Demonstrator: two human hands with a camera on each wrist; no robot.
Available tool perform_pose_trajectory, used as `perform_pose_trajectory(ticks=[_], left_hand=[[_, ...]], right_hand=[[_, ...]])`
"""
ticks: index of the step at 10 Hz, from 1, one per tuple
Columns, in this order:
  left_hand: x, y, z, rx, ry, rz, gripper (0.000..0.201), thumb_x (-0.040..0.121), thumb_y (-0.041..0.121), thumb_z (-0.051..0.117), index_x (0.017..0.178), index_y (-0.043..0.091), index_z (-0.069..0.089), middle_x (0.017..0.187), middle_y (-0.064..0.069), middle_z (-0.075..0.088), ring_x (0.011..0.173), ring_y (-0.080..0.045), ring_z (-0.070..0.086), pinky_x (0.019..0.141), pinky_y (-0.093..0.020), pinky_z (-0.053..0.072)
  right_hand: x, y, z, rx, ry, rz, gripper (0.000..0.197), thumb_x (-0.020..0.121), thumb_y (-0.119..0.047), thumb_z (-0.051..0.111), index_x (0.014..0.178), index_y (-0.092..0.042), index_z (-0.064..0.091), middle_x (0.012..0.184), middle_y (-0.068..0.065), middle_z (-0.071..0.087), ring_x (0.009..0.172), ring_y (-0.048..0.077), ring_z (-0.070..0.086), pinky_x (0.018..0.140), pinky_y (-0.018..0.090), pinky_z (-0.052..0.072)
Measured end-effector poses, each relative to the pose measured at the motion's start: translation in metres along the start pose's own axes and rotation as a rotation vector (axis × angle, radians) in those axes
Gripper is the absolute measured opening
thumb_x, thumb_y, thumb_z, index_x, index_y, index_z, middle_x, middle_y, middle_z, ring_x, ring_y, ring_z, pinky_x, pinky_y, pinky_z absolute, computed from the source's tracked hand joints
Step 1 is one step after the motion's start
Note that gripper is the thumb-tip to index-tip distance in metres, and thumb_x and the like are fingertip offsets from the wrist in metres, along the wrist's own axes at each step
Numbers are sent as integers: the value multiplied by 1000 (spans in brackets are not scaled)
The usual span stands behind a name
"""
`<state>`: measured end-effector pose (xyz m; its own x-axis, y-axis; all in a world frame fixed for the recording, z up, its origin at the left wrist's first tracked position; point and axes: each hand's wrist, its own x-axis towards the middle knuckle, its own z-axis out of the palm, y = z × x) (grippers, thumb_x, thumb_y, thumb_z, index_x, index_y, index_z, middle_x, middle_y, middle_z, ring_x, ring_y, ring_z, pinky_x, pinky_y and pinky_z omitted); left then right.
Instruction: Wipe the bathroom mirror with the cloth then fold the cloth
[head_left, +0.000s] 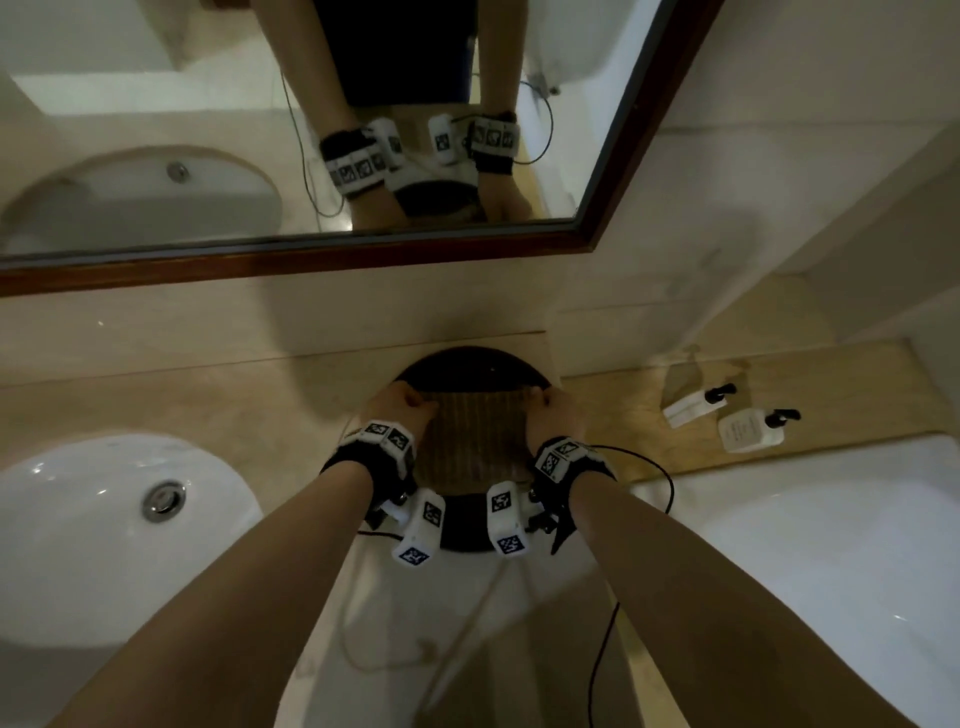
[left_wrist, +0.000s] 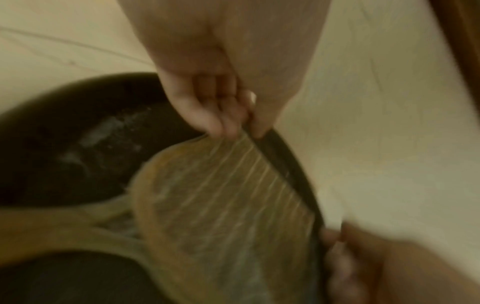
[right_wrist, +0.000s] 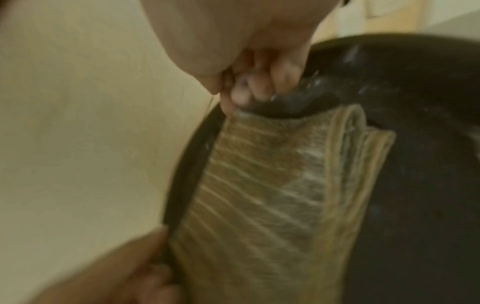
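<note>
A brown striped cloth (head_left: 470, 441) lies spread over a dark round tray (head_left: 467, 364) on the counter below the wood-framed mirror (head_left: 260, 130). My left hand (head_left: 410, 402) pinches the cloth's far left corner and my right hand (head_left: 545, 402) grips its far right corner. In the left wrist view the left hand (left_wrist: 228, 125) nips the cloth (left_wrist: 221, 205) edge at the tray (left_wrist: 78, 144) rim. The right wrist view has the right hand (right_wrist: 241, 94) curled round the corner of the cloth (right_wrist: 259, 195), which shows a folded layer along one side. The mirror reflects both wrists.
A white sink (head_left: 104, 519) is set in the counter to the left. To the right is a white bathtub (head_left: 831, 545), with two pump bottles (head_left: 696, 405) (head_left: 748, 428) on its wooden ledge. Thin cables trail from my wrist cameras down over the counter's front edge.
</note>
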<state>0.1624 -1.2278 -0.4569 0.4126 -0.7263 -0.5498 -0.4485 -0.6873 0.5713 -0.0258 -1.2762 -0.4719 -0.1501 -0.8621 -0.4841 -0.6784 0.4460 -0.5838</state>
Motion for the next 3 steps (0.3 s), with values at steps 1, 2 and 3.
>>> perform_pose_trajectory(ticks=[1, 2, 3], left_hand=[[-17, 12, -5, -518, -75, -180, 20, 95, 23, 60, 98, 4, 56, 69, -12, 59, 60, -23, 61, 52, -31, 56], [-39, 21, -11, -837, -136, -282, 26, 99, 27, 54, 98, 1, 56, 74, -14, 60, 66, -24, 61, 58, -34, 56], [-61, 25, -14, -904, -208, -257, 41, 101, 40, 41, 113, 4, 57, 106, -14, 63, 94, -29, 63, 80, -40, 52]], right_hand=[[1, 10, 0, 191, -120, 99, 34, 98, -35, 36, 77, -19, 57, 102, 20, 67, 83, 25, 61, 81, 46, 55], [-22, 10, -17, 485, -239, 261, 34, 101, -28, 37, 102, -5, 62, 81, 10, 60, 65, 21, 57, 60, 32, 53], [-39, 9, -29, 539, -303, 282, 41, 102, -24, 37, 129, 2, 52, 79, 6, 59, 63, 18, 59, 54, 27, 50]])
